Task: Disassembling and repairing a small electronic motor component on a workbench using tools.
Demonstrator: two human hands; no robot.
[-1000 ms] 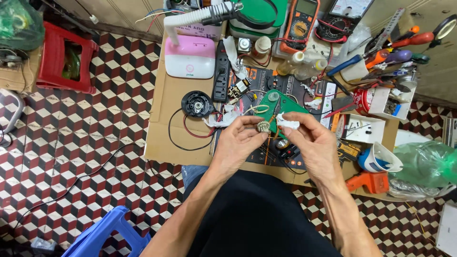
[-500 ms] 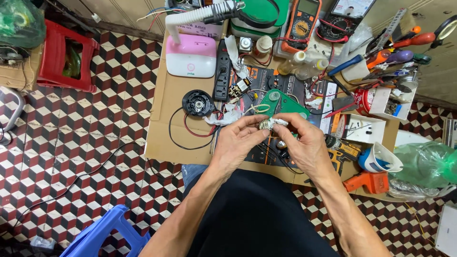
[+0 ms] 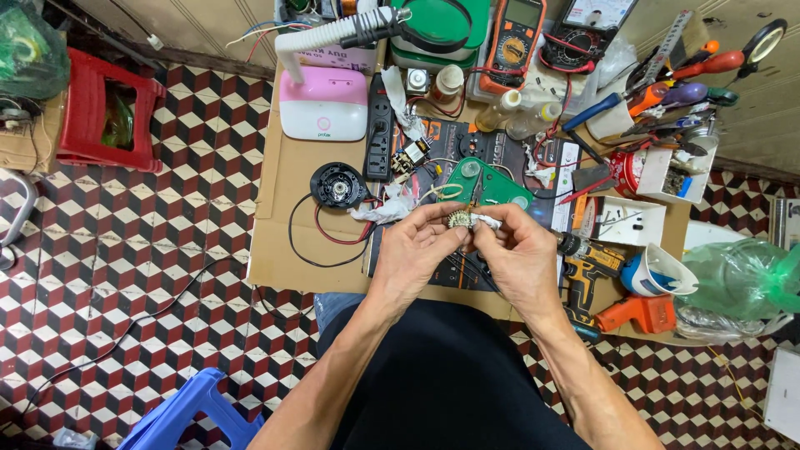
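In the head view, both hands meet over the middle of the near edge of the bench [image 3: 283, 250], a low board covered with cardboard on a chequered tile floor [image 3: 150, 275]. The left hand [image 3: 417, 250] has its fingers curled and its fingertips pinching a small round toothed part [image 3: 459, 219]. The right hand [image 3: 518, 254] is curled the same way, and pinches a small white piece [image 3: 487, 222] that touches the toothed part on its right side. The two things are held together just above the bench, in front of a green circuit board [image 3: 487, 185]. Left of the hands a black round motor part [image 3: 337, 185] lies with red and black wires. A pink and white lamp base [image 3: 323, 104] stands near the far left corner, an orange multimeter [image 3: 512, 42] at the far edge. By the right edge lies an orange cordless drill [image 3: 637, 312].
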